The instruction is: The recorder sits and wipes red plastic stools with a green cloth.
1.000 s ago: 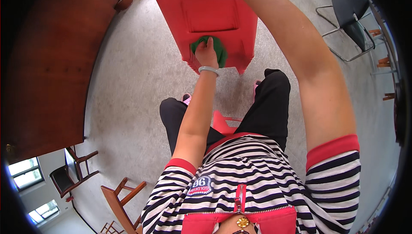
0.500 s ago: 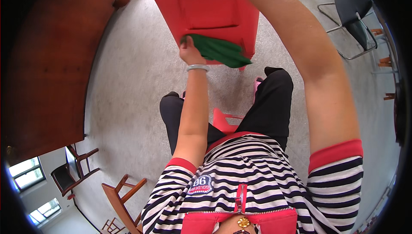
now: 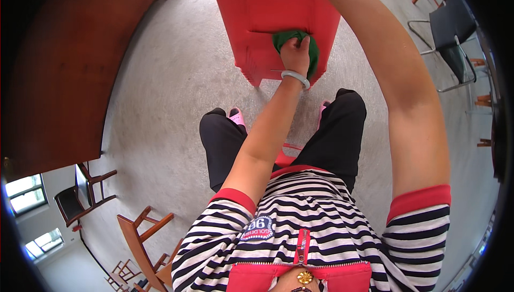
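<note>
My left hand, with a pale bangle at the wrist, is closed on a bunched green cloth. It presses the cloth to the lower right part of a red plastic piece of furniture, which has a recessed panel and short feet; its exact kind I cannot tell. My right arm reaches up along the right side of that red piece. Beyond the top edge of the picture, my right hand is hidden.
Under me is a red plastic seat, between my knees. To the left stands a large brown wooden panel. A black chair with a metal frame is at the far right, wooden stools behind it. Wooden chairs stand lower left on the grey floor.
My left hand has moved right and slightly up across the red surface with the green cloth, which is now bunched under it. The red piece appears shifted to the right in view.
</note>
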`<state>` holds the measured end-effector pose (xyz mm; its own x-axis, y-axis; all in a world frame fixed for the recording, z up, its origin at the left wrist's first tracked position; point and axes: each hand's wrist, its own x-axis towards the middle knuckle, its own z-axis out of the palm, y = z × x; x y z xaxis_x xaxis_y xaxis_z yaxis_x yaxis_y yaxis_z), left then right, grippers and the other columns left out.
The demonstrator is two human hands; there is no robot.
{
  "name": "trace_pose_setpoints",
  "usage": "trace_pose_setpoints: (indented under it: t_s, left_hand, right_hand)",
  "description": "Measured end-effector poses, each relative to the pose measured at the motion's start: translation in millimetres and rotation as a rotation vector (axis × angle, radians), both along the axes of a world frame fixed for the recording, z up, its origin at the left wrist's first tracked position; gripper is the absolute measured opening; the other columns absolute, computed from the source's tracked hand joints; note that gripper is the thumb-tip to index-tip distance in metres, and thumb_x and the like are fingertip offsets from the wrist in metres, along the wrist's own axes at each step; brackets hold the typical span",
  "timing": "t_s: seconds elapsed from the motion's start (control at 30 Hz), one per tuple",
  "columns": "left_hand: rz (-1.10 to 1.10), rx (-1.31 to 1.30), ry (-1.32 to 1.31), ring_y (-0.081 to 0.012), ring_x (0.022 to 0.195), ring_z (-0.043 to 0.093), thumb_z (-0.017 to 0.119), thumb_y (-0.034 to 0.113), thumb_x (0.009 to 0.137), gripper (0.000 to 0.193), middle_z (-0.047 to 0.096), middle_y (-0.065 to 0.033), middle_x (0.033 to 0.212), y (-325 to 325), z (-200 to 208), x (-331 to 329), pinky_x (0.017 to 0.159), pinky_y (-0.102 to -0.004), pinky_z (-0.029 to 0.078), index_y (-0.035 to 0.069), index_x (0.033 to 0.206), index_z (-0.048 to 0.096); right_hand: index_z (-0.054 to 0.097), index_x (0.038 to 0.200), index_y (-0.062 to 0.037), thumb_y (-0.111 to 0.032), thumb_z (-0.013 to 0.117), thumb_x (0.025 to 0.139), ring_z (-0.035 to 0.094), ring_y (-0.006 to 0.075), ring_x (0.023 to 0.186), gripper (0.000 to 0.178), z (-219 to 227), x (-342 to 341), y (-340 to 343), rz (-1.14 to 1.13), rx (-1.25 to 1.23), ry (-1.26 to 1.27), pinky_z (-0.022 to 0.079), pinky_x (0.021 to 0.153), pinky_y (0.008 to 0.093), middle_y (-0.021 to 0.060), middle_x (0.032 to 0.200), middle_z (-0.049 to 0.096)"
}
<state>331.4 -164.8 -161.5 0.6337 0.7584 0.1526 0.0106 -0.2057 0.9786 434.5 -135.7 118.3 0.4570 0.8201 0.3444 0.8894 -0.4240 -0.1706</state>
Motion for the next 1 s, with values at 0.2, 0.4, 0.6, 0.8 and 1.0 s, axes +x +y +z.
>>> trace_pose_setpoints:
  t_s: [0.2, 0.4, 0.6, 0.8, 1.0]
  left_hand:
    - [-0.021, -0.331, -0.154, -0.0084, 0.063, 0.048, 0.071, 0.020, 0.091, 0.026, 0.057, 0.0018, 0.067, 21.4, -8.6, -16.0, 0.059, -0.0312, 0.040, 0.000, 0.076, 0.064]
    - [0.150, -0.348, -0.236, -0.0100, 0.067, 0.052, 0.071, 0.020, 0.092, 0.020, 0.063, 0.0006, 0.075, 60.4, -15.6, -41.8, 0.063, -0.0286, 0.043, 0.002, 0.084, 0.067]
    - [0.260, -0.484, -0.202, -0.0085, 0.067, 0.052, 0.069, 0.017, 0.095, 0.017, 0.062, 0.0018, 0.076, 148.3, -48.8, -82.0, 0.061, -0.0274, 0.043, 0.004, 0.084, 0.066]
    - [0.218, -0.284, -0.115, -0.0080, 0.067, 0.050, 0.068, 0.017, 0.095, 0.019, 0.060, 0.0025, 0.077, 127.8, -54.0, -73.5, 0.063, -0.0276, 0.043, 0.003, 0.083, 0.064]
    - [0.137, -0.120, -0.035, -0.0082, 0.063, 0.047, 0.071, 0.017, 0.091, 0.024, 0.056, 0.0002, 0.067, 51.0, -39.0, -41.6, 0.058, -0.0294, 0.040, 0.002, 0.075, 0.060]
  right_hand:
    - [0.064, 0.119, -0.0067, -0.043, 0.045, 0.095, 0.059, 0.0361, 0.117, 0.047, -2.1, 3.0, 0.9, 0.020, -0.051, -0.050, 0.045, 0.101, 0.0467, 0.0207, 0.123, 0.064]
    - [0.065, 0.116, -0.0071, -0.042, 0.045, 0.095, 0.060, 0.0369, 0.115, 0.045, -1.7, 8.4, -7.2, -0.003, -0.051, -0.085, 0.046, 0.100, 0.0467, 0.0215, 0.119, 0.065]
    - [0.065, 0.115, -0.0066, -0.039, 0.047, 0.094, 0.060, 0.0373, 0.114, 0.043, -2.3, 5.0, -1.8, 0.044, -0.012, -0.039, 0.046, 0.100, 0.0471, 0.0225, 0.118, 0.065]
    - [0.065, 0.113, -0.0046, -0.038, 0.046, 0.095, 0.060, 0.0372, 0.114, 0.043, -0.6, 2.2, 3.3, 0.060, -0.003, -0.073, 0.045, 0.100, 0.0473, 0.0220, 0.117, 0.065]
    - [0.064, 0.114, -0.0028, -0.038, 0.046, 0.095, 0.058, 0.0379, 0.116, 0.044, -3.0, 8.2, 3.1, 0.059, -0.024, -0.127, 0.044, 0.102, 0.0476, 0.0238, 0.120, 0.064]
